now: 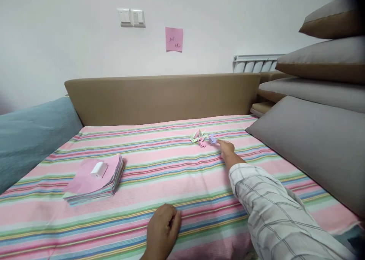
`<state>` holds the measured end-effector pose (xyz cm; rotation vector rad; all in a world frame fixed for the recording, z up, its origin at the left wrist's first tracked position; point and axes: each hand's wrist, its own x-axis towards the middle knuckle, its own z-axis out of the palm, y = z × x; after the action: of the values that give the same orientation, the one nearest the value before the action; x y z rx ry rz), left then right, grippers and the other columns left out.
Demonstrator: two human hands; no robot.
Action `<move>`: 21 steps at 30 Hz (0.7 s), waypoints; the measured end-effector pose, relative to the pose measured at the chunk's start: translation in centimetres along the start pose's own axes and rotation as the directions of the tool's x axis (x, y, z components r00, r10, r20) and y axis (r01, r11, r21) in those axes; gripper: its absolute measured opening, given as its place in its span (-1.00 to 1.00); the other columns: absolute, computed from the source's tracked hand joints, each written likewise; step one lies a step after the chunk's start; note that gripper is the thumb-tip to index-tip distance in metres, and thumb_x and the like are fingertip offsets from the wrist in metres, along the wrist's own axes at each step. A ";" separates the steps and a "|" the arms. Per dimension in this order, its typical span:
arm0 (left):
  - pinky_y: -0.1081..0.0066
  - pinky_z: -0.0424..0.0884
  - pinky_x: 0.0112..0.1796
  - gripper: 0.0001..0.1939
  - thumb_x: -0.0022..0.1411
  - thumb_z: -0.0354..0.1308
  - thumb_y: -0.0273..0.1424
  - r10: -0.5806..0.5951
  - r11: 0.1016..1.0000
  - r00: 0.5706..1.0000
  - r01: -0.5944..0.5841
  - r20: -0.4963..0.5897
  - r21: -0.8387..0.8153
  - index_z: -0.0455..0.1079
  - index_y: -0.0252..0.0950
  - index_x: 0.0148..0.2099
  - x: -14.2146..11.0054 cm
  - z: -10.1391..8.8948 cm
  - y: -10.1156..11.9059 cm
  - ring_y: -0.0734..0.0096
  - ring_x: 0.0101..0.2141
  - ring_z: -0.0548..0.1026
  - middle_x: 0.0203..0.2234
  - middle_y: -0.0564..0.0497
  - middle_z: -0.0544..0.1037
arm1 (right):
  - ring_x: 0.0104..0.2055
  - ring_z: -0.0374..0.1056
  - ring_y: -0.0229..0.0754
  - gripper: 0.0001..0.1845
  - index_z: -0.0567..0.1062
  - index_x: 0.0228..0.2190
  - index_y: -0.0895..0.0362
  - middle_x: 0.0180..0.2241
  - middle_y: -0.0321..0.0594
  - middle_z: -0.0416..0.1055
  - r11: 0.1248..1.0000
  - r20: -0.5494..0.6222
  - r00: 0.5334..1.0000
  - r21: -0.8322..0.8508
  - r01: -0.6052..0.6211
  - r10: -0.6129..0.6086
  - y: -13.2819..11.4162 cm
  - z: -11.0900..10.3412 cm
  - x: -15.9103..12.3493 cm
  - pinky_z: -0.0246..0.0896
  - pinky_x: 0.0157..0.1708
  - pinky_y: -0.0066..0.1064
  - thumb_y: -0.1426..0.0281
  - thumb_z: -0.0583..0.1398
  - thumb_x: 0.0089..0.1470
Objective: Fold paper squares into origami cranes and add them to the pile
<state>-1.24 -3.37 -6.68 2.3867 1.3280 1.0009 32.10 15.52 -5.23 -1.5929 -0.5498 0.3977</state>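
Fold of purple paper (212, 139) lay at one o'clock from the left hand (162, 229), on striped cloth (211, 184). Right hand (227, 147) met its three-o'clock edge, fingers drawn narrow; could not tell whether they gripped it. Pink fold (202, 142) and pale green folds (194, 137) sat bunched at its nine o'clock. Left hand curled in a loose fist over the cloth. Ten o'clock from that fist: paper stack (82, 178), white block (99, 169) on top. Two o'clock: grey cushions (316, 138).
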 end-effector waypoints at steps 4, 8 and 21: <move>0.43 0.22 -0.41 -0.81 0.21 -0.02 -0.40 0.010 1.000 1.000 -0.009 0.026 -0.016 0.22 -0.23 -0.48 0.0 0.2 -0.2 0.40 -0.46 0.36 -0.54 0.02 0.40 | -0.59 0.28 -0.21 -0.73 0.50 -0.55 0.21 -0.70 -0.30 0.33 0.993 -0.025 0.993 -0.029 -0.112 0.111 0.8 1.4 0.3 0.12 -0.62 -0.44 0.27 0.26 -0.35; 0.43 0.22 -0.40 -0.83 0.19 0.00 -0.41 0.018 1.000 0.999 -0.017 0.039 -0.014 0.22 -0.23 -0.47 -0.2 0.3 -0.5 0.40 -0.45 0.37 -0.52 0.03 0.41 | -0.56 0.32 -0.16 -0.71 0.51 -0.55 0.21 -0.66 -0.23 0.39 0.985 -0.026 0.988 -0.078 -0.151 0.150 1.3 1.9 0.6 0.14 -0.59 -0.43 0.26 0.29 -0.36; 0.46 0.22 -0.43 -0.81 0.22 -0.01 -0.43 0.086 0.996 0.995 -0.085 -0.040 0.030 0.20 -0.25 -0.47 -0.2 0.5 -0.6 0.45 -0.48 0.35 -0.54 0.06 0.39 | -0.17 0.33 -0.18 -0.73 0.39 -0.15 0.15 -0.11 -0.18 0.35 0.953 0.159 0.974 -0.280 -0.112 0.161 1.8 3.2 0.6 0.31 -0.20 -0.27 0.28 0.10 0.15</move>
<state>-1.39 -3.17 -7.46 2.4757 1.2708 1.0671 31.01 18.45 -7.28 -1.8760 -0.6547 0.5956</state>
